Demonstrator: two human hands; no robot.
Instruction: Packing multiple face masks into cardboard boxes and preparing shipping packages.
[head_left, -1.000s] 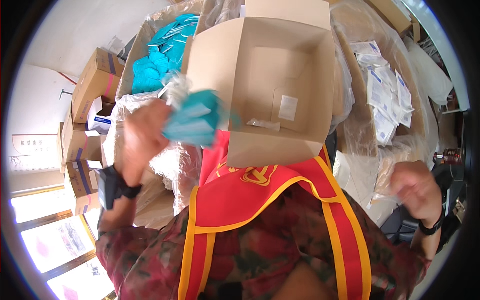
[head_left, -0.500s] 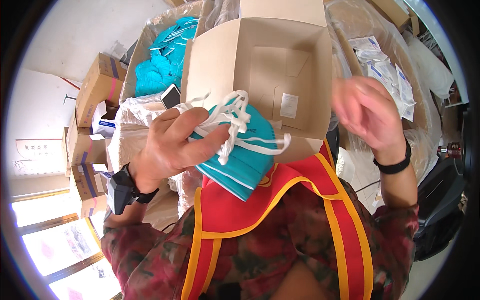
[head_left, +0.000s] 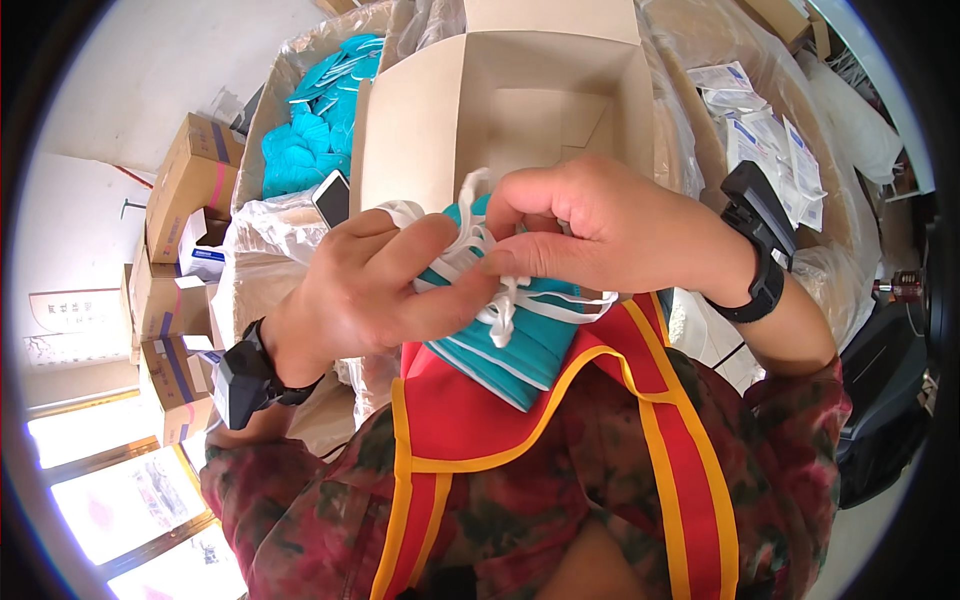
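Note:
A small stack of teal face masks point(head_left: 508, 368) with white straps point(head_left: 503, 322) is in front of my chest, over the red apron point(head_left: 455, 430). My left hand point(head_left: 380, 285) grips the stack from the left, its fingers closed over the straps. From the right, my right hand point(head_left: 605, 225) reaches across the stack with thumb and fingers pinched together at the straps. Which strap lies between those fingertips is hidden. Just beyond both hands, an open cardboard box point(head_left: 412, 130) stands with its flaps folded out; my hands cover its near part.
A plastic-lined carton at the left holds many loose teal masks point(head_left: 310, 145). A phone point(head_left: 332, 198) lies by its near edge. Another lined carton at the right contains white packets point(head_left: 765, 150). Brown cartons point(head_left: 195, 185) are stacked at the far left.
My right hand has come in from the right side to the straps on the stack. My left hand still holds the masks, which have shifted slightly to the right.

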